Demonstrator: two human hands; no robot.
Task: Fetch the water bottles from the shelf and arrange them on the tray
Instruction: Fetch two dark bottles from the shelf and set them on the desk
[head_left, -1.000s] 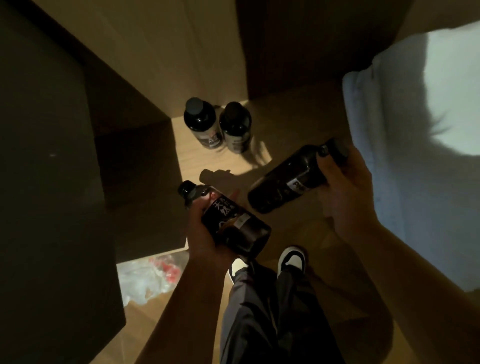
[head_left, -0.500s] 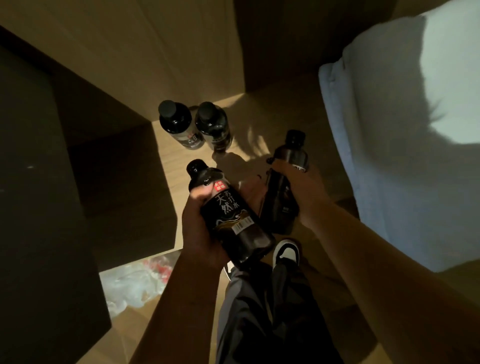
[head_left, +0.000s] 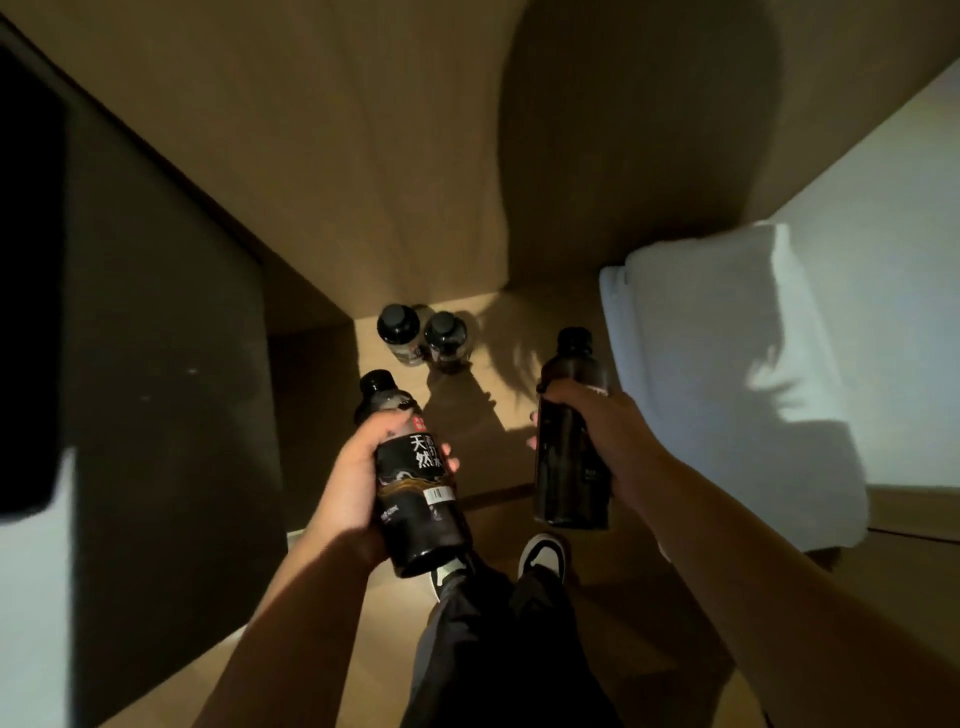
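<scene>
My left hand (head_left: 358, 467) grips a dark water bottle (head_left: 415, 499) with a black label and white characters, tilted with its cap up and to the left. My right hand (head_left: 597, 421) grips a second dark bottle (head_left: 569, 467) held nearly upright. Both bottles are in the air in front of the wooden shelf (head_left: 498, 332). Two more dark bottles, one (head_left: 399, 332) beside the other (head_left: 445, 340), stand close together at the back of the shelf. No tray is in view.
A folded white towel (head_left: 727, 374) lies on the shelf at the right. A dark panel (head_left: 156, 364) stands at the left. My legs and black-and-white shoes (head_left: 543, 553) are below, on a wooden floor.
The right hand has turned its bottle from lying slanted to nearly upright. Both bottles have drawn back from the shelf, and the view has tilted up and pulled away.
</scene>
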